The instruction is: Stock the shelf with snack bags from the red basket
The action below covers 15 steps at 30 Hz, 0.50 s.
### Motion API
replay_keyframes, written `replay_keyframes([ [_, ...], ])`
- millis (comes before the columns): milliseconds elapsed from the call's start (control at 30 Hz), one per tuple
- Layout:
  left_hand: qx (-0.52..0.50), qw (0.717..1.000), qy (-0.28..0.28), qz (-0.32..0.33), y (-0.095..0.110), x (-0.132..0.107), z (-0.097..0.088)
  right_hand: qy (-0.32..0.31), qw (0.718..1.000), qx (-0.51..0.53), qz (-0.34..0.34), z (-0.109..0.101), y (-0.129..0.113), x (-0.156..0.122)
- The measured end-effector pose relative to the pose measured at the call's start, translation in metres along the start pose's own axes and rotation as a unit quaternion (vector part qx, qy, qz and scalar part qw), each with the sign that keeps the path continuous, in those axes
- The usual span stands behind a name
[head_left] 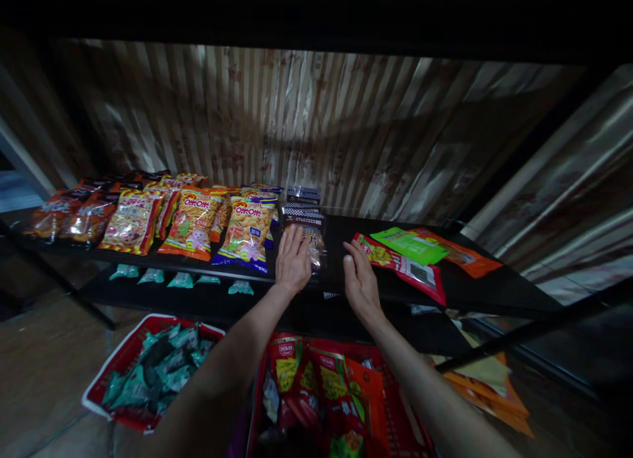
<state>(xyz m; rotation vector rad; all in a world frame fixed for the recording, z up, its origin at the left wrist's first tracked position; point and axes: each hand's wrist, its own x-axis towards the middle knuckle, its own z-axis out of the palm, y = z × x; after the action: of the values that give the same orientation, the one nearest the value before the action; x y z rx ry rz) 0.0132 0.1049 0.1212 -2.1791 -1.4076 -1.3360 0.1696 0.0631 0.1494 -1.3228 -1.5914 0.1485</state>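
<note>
My left hand [293, 260] lies flat with fingers stretched out on a dark clear-fronted snack packet [311, 237] on the black shelf [494, 290]. My right hand [360, 283] is open beside it, fingers together and upright on the shelf, just left of a red snack bag [405, 267]. A blue and yellow snack bag [246, 234] lies just left of my left hand. More dark packets [302, 196] are stacked behind the one I touch.
Rows of orange and yellow snack bags [133, 221] fill the shelf's left. A green bag [410, 246] and an orange bag [465, 257] lie at right. Below stand a red basket of teal packets [153, 366] and a red basket of red bags [326, 392]. Corrugated wall behind.
</note>
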Motion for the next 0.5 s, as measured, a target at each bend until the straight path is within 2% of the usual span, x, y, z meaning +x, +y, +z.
replay_keyframes([
  [133, -0.017, 0.999, -0.024, 0.038, 0.017, -0.021, -0.009, -0.034, 0.999, 0.022, 0.003, -0.011, 0.0, -0.05],
  [267, -0.045, 0.994, -0.078, 0.062, 0.037, -0.053, -0.014, -0.052, 0.998, 0.027, 0.025, -0.008, 0.014, -0.092],
  [367, -0.047, 0.992, -0.109, 0.049, 0.047, -0.067, -0.014, -0.062, 0.997, 0.026, 0.029, -0.006, 0.021, -0.11],
  [500, -0.021, 0.992, -0.118, 0.027, 0.051, -0.066, -0.014, -0.083, 0.996, 0.027, 0.025, -0.011, 0.02, -0.119],
])
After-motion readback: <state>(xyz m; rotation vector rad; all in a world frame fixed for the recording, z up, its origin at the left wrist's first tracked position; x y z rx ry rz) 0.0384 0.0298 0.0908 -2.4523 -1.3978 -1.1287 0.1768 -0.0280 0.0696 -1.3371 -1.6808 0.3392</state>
